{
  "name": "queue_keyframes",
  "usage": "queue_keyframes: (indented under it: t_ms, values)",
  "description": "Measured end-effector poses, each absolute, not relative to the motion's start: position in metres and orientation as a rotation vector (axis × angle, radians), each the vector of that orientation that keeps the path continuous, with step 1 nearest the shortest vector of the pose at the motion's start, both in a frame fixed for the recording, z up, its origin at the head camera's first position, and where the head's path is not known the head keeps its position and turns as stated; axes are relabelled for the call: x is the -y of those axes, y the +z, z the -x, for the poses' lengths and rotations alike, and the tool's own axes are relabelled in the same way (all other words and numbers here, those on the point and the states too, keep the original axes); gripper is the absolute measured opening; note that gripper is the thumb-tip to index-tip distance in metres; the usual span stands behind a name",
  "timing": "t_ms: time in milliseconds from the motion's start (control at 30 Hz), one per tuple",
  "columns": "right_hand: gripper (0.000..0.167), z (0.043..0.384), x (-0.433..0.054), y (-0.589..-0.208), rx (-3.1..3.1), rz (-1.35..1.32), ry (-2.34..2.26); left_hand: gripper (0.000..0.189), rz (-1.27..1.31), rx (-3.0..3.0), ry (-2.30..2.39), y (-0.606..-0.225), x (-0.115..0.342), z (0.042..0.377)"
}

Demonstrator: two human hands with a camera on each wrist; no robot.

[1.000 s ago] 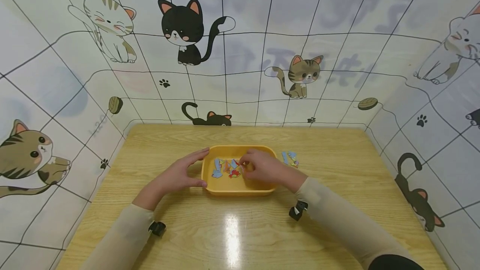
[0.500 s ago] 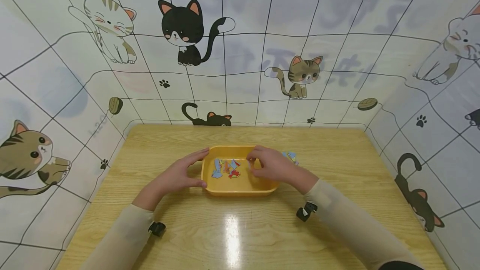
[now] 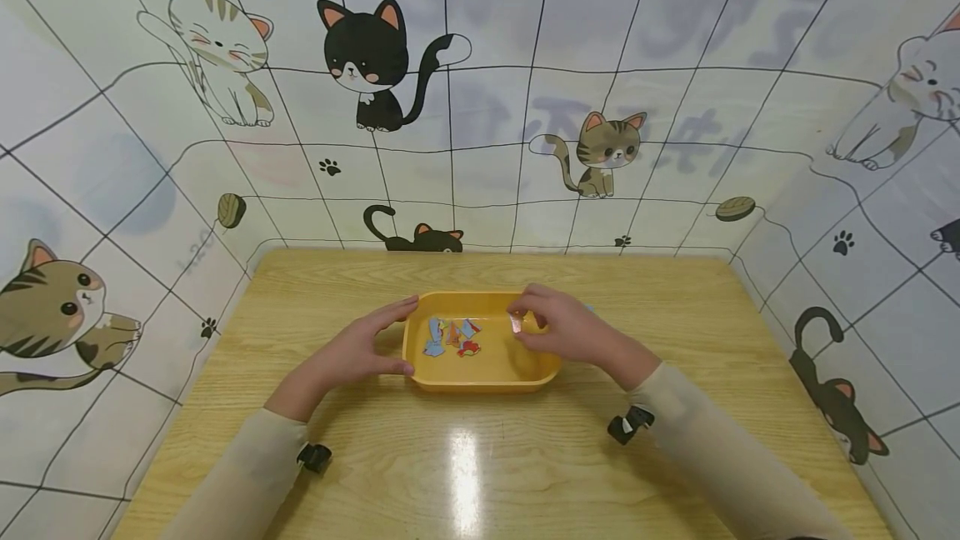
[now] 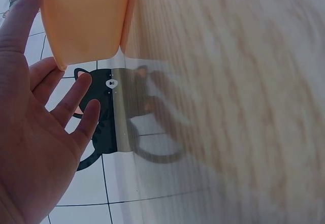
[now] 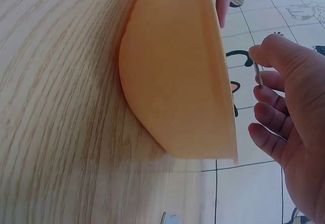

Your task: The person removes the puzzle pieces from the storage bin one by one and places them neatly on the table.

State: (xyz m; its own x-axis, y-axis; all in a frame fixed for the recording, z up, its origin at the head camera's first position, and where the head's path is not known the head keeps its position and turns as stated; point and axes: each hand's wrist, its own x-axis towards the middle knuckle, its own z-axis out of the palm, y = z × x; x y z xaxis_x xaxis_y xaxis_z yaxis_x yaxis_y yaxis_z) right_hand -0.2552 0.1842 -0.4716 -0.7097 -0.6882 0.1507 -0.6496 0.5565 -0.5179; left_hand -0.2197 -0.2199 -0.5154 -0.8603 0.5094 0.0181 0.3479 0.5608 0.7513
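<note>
Having shifted rightward over the tray (image 3: 480, 384), the right grip (image 3: 561, 326) pinches a piece (image 3: 515, 322); left grip (image 3: 358, 352) stays spread.

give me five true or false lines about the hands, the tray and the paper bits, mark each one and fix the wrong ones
1. The left hand touches the left end of the yellow tray. True.
2. The tray's loose cutouts lie in its right half. False: they lie in its left half.
3. The right hand pinches a small piece. True.
4. The left hand holds a cutout too. False: it holds none.
5. The tray stands on a wood-grain table. True.
</note>
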Motion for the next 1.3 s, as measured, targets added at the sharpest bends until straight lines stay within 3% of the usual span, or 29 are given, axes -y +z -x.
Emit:
queue_keyframes:
  t_ms: [667, 1300]
  values:
    - [0.034, 0.252, -0.235, -0.467, -2.839, 1.147, -1.029, 0.107, -0.729, -2.593, 1.188, -0.517, 0.220, 0.220]
    - [0.034, 0.255, -0.281, -0.473, -2.981, 0.996, -0.869, 0.106, -0.722, -2.599, 1.177, -0.518, 0.220, 0.221]
